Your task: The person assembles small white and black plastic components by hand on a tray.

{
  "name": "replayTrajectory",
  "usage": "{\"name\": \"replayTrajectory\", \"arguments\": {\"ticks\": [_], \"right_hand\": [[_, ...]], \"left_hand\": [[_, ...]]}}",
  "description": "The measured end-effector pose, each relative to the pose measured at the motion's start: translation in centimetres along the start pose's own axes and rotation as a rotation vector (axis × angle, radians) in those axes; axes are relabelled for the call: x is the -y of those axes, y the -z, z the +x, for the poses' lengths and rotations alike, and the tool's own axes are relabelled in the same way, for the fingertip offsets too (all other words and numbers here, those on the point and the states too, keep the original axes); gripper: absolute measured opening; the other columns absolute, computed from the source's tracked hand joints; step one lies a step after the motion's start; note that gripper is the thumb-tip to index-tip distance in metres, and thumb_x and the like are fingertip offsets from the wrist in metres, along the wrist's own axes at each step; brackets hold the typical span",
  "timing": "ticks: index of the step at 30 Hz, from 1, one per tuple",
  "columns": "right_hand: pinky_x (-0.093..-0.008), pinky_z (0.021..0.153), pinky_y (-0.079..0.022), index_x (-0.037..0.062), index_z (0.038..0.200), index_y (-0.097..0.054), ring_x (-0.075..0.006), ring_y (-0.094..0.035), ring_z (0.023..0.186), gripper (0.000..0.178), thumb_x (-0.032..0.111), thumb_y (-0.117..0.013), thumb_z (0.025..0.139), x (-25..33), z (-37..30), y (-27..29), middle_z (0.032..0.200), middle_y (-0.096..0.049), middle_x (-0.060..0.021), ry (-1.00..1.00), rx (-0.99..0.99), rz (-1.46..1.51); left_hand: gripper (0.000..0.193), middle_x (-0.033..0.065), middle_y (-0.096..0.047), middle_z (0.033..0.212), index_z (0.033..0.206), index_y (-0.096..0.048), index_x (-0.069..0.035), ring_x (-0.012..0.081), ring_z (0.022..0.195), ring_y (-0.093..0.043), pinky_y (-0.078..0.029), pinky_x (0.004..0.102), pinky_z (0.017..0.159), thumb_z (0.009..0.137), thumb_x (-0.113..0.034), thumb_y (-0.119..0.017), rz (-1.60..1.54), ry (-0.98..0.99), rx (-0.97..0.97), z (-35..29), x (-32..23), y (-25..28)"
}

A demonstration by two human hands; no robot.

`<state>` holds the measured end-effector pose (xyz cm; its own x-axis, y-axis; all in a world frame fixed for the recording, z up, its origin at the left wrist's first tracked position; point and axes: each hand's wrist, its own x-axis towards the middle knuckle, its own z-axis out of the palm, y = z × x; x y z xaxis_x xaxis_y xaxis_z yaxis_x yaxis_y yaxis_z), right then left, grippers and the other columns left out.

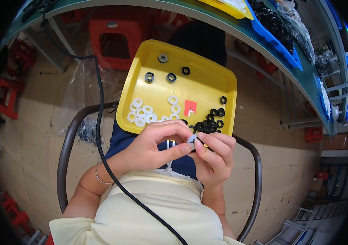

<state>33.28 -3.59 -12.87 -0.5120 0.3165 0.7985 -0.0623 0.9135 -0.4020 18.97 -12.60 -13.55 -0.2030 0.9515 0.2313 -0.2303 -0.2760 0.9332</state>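
My left hand (157,143) and my right hand (214,157) meet at the near edge of a yellow tray (206,87) on my lap. Both are closed, pinching a white ring (192,139) between fingertips. Something dark shows against the ring, partly hidden by my fingers. Several loose white rings (147,109) lie at the tray's near left. A heap of black rings (209,126) sits at the near right, partly behind my right hand. Toward the far side are a black nut-shaped ring (185,70) and several black-and-white ring pieces (171,77), spaced apart.
A red label (190,107) lies in the tray. Across my left side and body hangs a black cable (100,94). A green-topped bench (304,83) curves beyond, holding a blue tray (288,57) of black parts. Chair armrests (259,175) flank me; a red stool (118,36) stands ahead.
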Motion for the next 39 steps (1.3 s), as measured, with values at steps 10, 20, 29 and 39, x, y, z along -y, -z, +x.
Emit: {"name": "replayTrajectory", "arguments": {"ticks": [10,20,29,39], "right_hand": [[-0.0339,0.075,-0.049,0.0023,0.109,-0.059,-0.0273,-0.058,0.090,0.042,0.005,-0.076,0.070,0.5,-0.8,0.2,0.101,-0.063,-0.0123,-0.136,-0.030,0.212],[-0.0320,0.064,-0.049,0.0026,0.092,-0.060,-0.0247,-0.059,0.072,0.019,0.005,-0.072,0.076,2.1,-0.5,0.7,0.085,-0.062,-0.0079,-0.228,-0.003,0.103],[-0.0285,0.066,-0.048,-0.0027,0.093,-0.059,-0.0186,-0.060,0.073,0.012,0.004,-0.062,0.084,-4.1,-0.6,-2.6,0.084,-0.062,-0.0112,-0.734,0.094,0.364],[-0.0275,0.088,-0.049,-0.0069,0.119,-0.051,-0.0189,-0.062,0.099,0.028,0.006,-0.051,0.094,-13.9,3.3,-6.8,0.109,-0.062,-0.0153,-0.936,0.167,0.589]], "left_hand": [[0.021,0.0093,-0.061,0.080,0.093,-0.060,0.001,0.0203,0.070,-0.061,-0.048,0.0280,0.062,0.076,-0.004,-0.072,0.501,-0.203,-0.081,-0.1,-1.5,-0.4],[0.024,0.0088,-0.064,0.079,0.091,-0.063,-0.002,0.0254,0.065,-0.060,-0.048,0.0318,0.058,0.069,0.000,-0.071,0.722,-0.529,-0.087,-0.4,-1.1,-0.8],[0.021,0.0139,-0.066,0.087,0.099,-0.062,0.000,0.0310,0.079,-0.062,-0.048,0.0356,0.070,0.083,-0.015,-0.065,0.885,-0.040,-0.088,1.2,1.0,2.0],[0.023,0.0109,-0.064,0.093,0.102,-0.063,-0.001,0.0267,0.092,-0.057,-0.047,0.0354,0.080,0.081,-0.011,-0.063,1.303,-0.081,-0.164,1.9,3.4,4.2]]}}
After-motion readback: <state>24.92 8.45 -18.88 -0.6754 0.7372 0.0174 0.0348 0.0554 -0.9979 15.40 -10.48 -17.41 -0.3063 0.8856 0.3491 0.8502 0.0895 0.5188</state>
